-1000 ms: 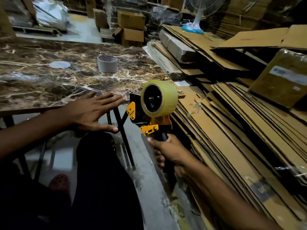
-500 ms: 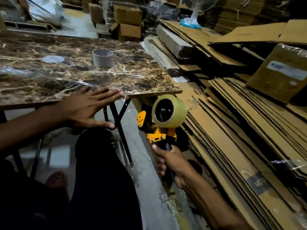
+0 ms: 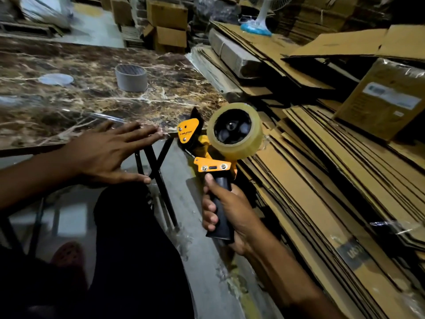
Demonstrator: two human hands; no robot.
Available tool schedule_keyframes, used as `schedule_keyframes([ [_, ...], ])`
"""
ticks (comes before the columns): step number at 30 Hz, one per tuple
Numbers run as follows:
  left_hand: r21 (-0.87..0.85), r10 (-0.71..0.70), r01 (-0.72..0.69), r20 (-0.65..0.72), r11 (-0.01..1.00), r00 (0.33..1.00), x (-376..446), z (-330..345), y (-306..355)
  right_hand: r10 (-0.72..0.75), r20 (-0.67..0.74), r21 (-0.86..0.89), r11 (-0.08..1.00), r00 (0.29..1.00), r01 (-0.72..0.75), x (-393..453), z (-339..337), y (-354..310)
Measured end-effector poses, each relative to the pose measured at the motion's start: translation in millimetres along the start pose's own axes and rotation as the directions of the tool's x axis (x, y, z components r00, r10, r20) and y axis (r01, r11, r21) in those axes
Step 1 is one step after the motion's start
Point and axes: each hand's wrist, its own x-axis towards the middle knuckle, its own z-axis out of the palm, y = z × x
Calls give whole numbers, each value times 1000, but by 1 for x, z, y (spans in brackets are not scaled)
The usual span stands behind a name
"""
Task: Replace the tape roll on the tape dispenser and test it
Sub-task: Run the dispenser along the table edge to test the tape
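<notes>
My right hand (image 3: 232, 215) grips the black handle of an orange tape dispenser (image 3: 204, 155). A full roll of clear tape (image 3: 234, 131) sits on the dispenser's hub, just off the table's near right corner. My left hand (image 3: 110, 153) lies flat, fingers spread, on the front edge of the marble-patterned table (image 3: 69, 107), pressing on a strip of clear tape that runs across the tabletop. An empty grey cardboard tape core (image 3: 131, 77) stands upright farther back on the table.
A round white disc (image 3: 55, 79) lies on the table at the left. Stacks of flattened cardboard (image 3: 333, 169) fill the right side. Cardboard boxes (image 3: 167, 26) and a fan base (image 3: 256, 28) stand at the back. The table's black legs (image 3: 156, 166) cross below its edge.
The dispenser dropped below the table edge half a second ago, then rose and moved left again to the table's corner. My left hand stayed flat on the table edge.
</notes>
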Motion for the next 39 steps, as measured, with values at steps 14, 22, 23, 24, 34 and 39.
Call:
schedule_keyframes([
  [14, -363, -244, 164, -189, 917, 951, -47, -12, -81, 13, 211, -103, 995, 977, 9, 80, 89, -46],
  [22, -325, -482, 412, -175, 851, 859, -97, 1, -159, 179, 371, -123, 982, 911, -143, 161, 201, -46],
  [23, -328, -508, 436, -181, 838, 842, -102, 4, -165, 198, 390, -121, 979, 899, -163, 168, 215, -45],
  [24, -334, -536, 460, -184, 823, 824, -107, 6, -170, 216, 404, -124, 976, 889, -181, 174, 228, -44],
  [34, -324, -679, 619, -115, 715, 725, -123, 11, -184, 371, 508, -163, 928, 778, -336, 227, 277, -27],
  [39, -303, -689, 639, -93, 707, 719, -121, 18, -188, 249, 306, -623, 782, 919, -4, 235, 267, -36],
])
